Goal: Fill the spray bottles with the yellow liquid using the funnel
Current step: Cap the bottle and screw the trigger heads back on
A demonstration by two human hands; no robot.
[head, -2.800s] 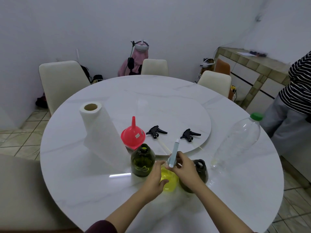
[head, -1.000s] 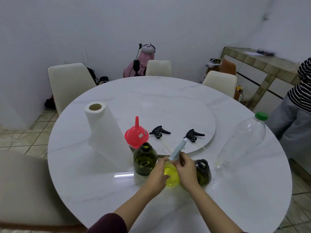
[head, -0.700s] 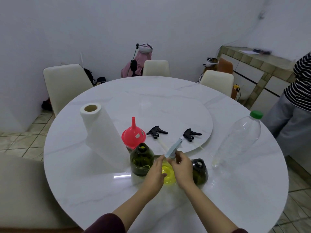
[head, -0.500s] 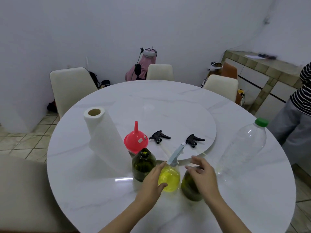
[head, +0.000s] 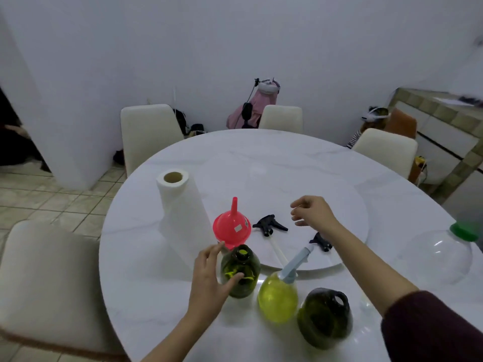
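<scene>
A clear spray bottle [head: 277, 299] full of yellow liquid stands near the table's front with a pale blue spray head on it. To its left is a dark green bottle [head: 241, 273] with an open neck; my left hand [head: 209, 278] curls around its left side, thumb touching the glass. Another dark green bottle [head: 325, 317] stands to the right. The pink funnel [head: 232, 227] rests upside down behind them. Two black spray heads [head: 269, 226] [head: 321, 242] lie on the turntable. My right hand [head: 312, 211] hovers above them, fingers loosely apart, holding nothing.
A paper towel roll [head: 180, 212] stands left of the funnel. A big clear plastic bottle [head: 441, 254] with a green cap lies at the right edge. The raised round turntable [head: 350, 205] fills the table's middle. White chairs ring the table.
Both hands let go of the yellow bottle's spray head. My left hand moved left to the green bottle; my right hand rose over the black spray heads. The camera shifted.
</scene>
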